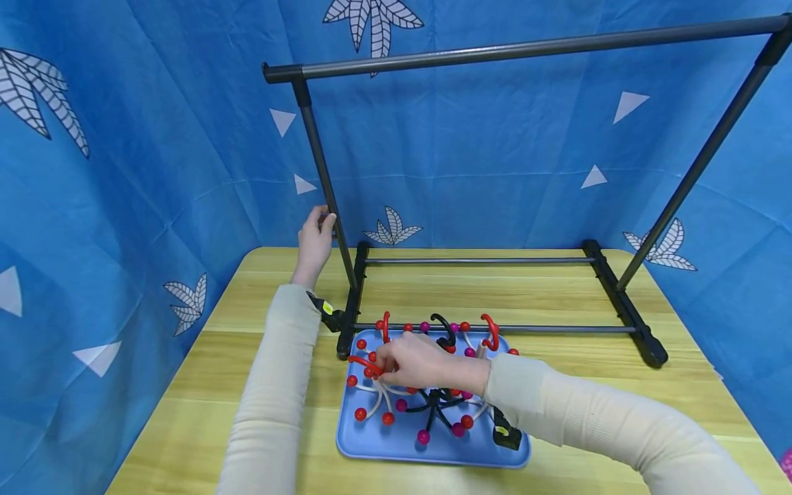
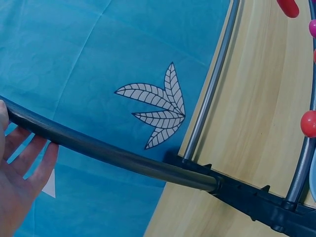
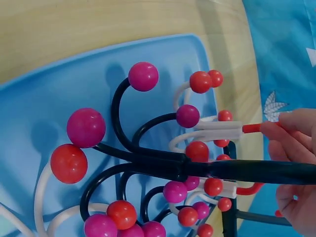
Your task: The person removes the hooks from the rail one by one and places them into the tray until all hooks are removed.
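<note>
two hands are working at a wooden table (image 1: 260,426). biggest is the dark rack (image 1: 507,49), standing at the back of the table. the left hand (image 1: 314,240) is wrapping its fingers round the rack's left pole. a blue tray (image 1: 396,447) is lying in front of the rack, full of hooks with ball tips. the right hand (image 1: 411,362) is pinching a red and white hook (image 3: 222,132) over the tray's left side.

The rack (image 1: 526,48) is matt grey metal with black plastic feet; the bench (image 1: 260,357) is smooth pale wood; the tray (image 1: 396,447) and hooks (image 3: 148,163) are glossy plastic; the backdrop (image 1: 155,137) is creased cloth.
</note>
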{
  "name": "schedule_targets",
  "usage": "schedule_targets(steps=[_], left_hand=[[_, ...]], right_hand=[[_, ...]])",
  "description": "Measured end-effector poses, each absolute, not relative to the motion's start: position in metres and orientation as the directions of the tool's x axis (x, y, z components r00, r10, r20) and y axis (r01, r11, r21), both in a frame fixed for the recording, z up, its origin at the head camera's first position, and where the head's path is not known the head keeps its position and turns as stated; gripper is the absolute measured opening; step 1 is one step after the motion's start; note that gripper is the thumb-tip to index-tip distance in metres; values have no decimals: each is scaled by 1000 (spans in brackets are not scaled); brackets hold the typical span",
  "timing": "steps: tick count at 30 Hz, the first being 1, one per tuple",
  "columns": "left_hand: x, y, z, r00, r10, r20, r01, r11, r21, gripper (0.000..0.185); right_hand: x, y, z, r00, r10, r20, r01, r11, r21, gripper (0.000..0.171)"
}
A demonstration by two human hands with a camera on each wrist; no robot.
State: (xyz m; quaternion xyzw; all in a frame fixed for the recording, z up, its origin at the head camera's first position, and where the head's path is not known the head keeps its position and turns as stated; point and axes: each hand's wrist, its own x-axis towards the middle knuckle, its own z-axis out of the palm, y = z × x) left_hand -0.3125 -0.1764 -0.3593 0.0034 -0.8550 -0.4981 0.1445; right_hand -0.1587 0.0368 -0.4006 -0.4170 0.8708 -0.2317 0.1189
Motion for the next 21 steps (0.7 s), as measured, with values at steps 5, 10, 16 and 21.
schedule_targets(steps=[5, 10, 16, 21], left_hand=[[-313, -177, -360, -959, -153, 238, 136, 488, 862, 40], [-311, -178, -359, -966, -156, 207, 120, 437, 891, 39], [-303, -183, -358, -963, -166, 214, 106, 497, 861, 38], [-290, -186, -356, -958, -193, 213, 80, 533, 843, 33]], right_hand=[[-157, 37, -399, -591, -804, -67, -710, 558, -429, 8], [-157, 41, -394, -577, -811, -101, -744, 572, -345, 13], [-154, 55, -384, -609, -790, -72, -716, 586, -379, 18], [-153, 79, -377, -689, -722, 58, -665, 599, -446, 12]])
